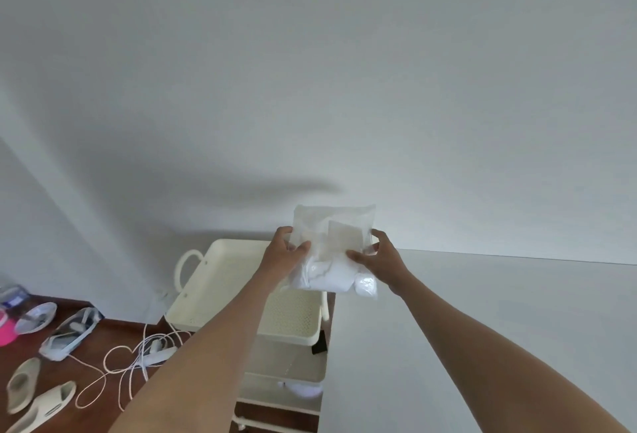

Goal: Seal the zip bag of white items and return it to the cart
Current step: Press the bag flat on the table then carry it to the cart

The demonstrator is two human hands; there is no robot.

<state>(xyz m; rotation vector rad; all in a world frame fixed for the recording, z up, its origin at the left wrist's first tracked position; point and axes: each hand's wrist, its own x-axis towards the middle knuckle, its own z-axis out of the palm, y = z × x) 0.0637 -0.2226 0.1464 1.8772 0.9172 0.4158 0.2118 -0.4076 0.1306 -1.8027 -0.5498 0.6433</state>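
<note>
A clear zip bag (332,253) holding white folded items hangs in the air in front of the white wall, above the right side of the cream cart (220,281). My left hand (284,253) pinches the bag's left edge, thumb on its front. My right hand (381,255) grips the right edge the same way. The bag's top edge points up and away from me; I cannot tell whether its zip is closed. The cart's top tray sits below and left of the bag, and lower shelves show beneath it.
A white surface (482,329) fills the right side beside the cart. On the brown floor at left lie tangled white cables (138,360), sandals (38,398), shoes (69,329) and a pink item (7,329). The white wall stands right behind the cart.
</note>
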